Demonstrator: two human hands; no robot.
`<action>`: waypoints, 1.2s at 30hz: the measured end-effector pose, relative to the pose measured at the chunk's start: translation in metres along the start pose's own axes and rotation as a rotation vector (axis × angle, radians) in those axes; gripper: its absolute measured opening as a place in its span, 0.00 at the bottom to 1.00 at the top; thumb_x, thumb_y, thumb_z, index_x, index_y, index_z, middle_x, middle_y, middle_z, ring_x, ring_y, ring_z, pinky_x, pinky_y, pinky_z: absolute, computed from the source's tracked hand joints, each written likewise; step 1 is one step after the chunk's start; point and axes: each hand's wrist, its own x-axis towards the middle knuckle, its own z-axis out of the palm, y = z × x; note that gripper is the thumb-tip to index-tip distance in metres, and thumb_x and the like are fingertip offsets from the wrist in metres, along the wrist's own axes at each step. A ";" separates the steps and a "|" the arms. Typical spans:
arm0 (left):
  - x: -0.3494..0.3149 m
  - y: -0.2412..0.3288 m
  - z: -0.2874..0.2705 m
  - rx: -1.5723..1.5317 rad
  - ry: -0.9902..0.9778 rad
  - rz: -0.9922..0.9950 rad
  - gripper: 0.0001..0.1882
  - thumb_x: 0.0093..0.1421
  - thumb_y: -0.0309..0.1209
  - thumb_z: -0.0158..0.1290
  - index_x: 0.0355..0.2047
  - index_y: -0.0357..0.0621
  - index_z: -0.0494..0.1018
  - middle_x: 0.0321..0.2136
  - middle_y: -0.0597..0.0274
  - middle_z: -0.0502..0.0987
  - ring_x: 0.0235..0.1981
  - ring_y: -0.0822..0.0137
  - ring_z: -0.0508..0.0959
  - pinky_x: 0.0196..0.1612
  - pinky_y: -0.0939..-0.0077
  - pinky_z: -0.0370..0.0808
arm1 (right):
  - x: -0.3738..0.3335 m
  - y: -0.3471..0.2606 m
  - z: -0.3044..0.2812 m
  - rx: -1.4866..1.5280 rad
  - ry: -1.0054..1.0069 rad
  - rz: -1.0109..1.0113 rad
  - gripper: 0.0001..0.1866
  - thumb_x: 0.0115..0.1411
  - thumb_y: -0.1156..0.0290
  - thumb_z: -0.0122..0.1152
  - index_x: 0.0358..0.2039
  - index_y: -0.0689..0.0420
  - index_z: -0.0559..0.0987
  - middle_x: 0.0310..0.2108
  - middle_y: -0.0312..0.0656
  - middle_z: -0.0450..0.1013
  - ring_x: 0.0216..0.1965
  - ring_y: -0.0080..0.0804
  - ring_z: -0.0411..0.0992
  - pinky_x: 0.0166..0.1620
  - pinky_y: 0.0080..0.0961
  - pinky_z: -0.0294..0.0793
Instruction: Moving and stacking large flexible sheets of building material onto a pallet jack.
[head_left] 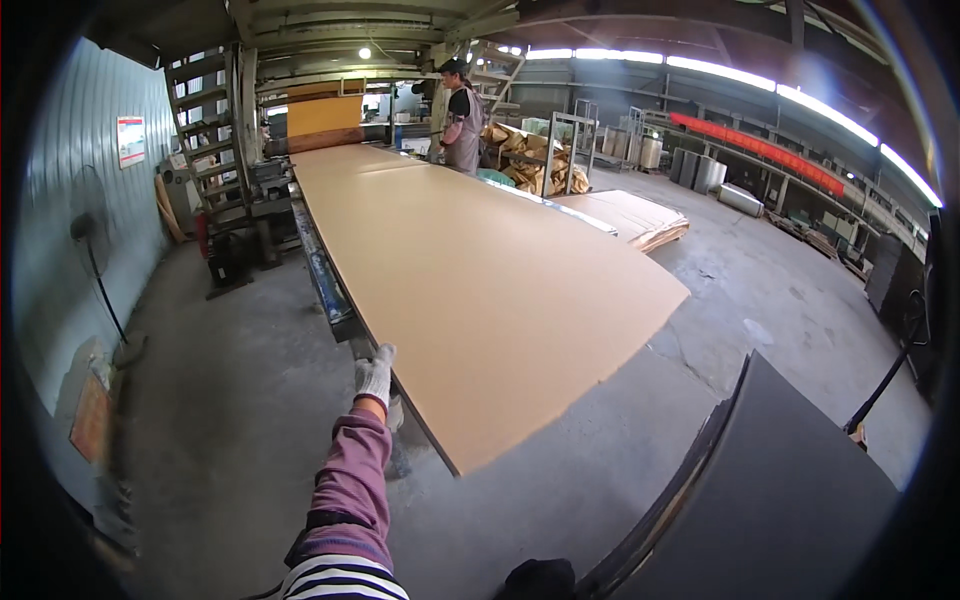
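A long tan cardboard sheet (480,270) stretches from the machine at the back toward me, its near end overhanging the floor. My left hand (375,372), in a white work glove with a pink sleeve, grips the sheet's left edge near its front corner. My right hand is out of view. Another person (462,118) in an apron stands at the far right side of the sheet.
A dark grey board stack (790,500) leans at lower right. A low pile of cardboard sheets (635,218) lies on the concrete floor to the right. Metal stairs (215,140) and a standing fan (90,225) are on the left by a corrugated wall.
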 end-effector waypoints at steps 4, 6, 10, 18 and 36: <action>-0.019 -0.043 0.035 -0.133 -0.095 0.010 0.24 0.56 0.41 0.61 0.47 0.35 0.77 0.43 0.58 0.79 0.40 0.63 0.78 0.45 0.66 0.75 | -0.029 -0.040 0.066 -0.015 -0.177 -0.139 0.10 0.60 0.60 0.58 0.35 0.54 0.74 0.20 0.35 0.70 0.17 0.22 0.67 0.17 0.21 0.63; -0.038 -0.102 0.044 -0.281 -0.141 0.053 0.24 0.56 0.41 0.62 0.47 0.36 0.77 0.41 0.63 0.79 0.39 0.68 0.77 0.44 0.70 0.76 | -0.052 -0.054 0.096 0.041 -0.329 -0.124 0.09 0.61 0.62 0.58 0.34 0.54 0.76 0.21 0.35 0.71 0.17 0.22 0.68 0.18 0.21 0.66; -0.041 -0.231 0.040 -0.469 -0.128 -0.068 0.11 0.56 0.31 0.62 0.36 0.36 0.77 0.34 0.64 0.78 0.34 0.72 0.77 0.36 0.74 0.77 | -0.075 -0.060 0.150 0.110 -0.543 0.049 0.09 0.60 0.64 0.59 0.28 0.54 0.72 0.16 0.36 0.68 0.12 0.23 0.64 0.12 0.21 0.60; -0.133 -0.347 0.012 0.138 -0.265 -0.279 0.27 0.60 0.43 0.54 0.53 0.36 0.70 0.46 0.57 0.74 0.47 0.60 0.73 0.53 0.63 0.71 | -0.074 -0.082 0.164 0.076 -0.490 -0.035 0.12 0.60 0.60 0.60 0.29 0.56 0.74 0.13 0.33 0.65 0.11 0.24 0.63 0.12 0.24 0.59; -0.165 0.074 -0.021 -0.289 -0.511 0.005 0.27 0.66 0.50 0.44 0.52 0.39 0.70 0.44 0.55 0.75 0.43 0.57 0.75 0.47 0.60 0.73 | -0.214 -0.155 0.303 0.064 -0.200 -1.367 0.38 0.46 0.67 0.66 0.59 0.58 0.65 0.56 0.63 0.60 0.58 0.60 0.60 0.61 0.47 0.61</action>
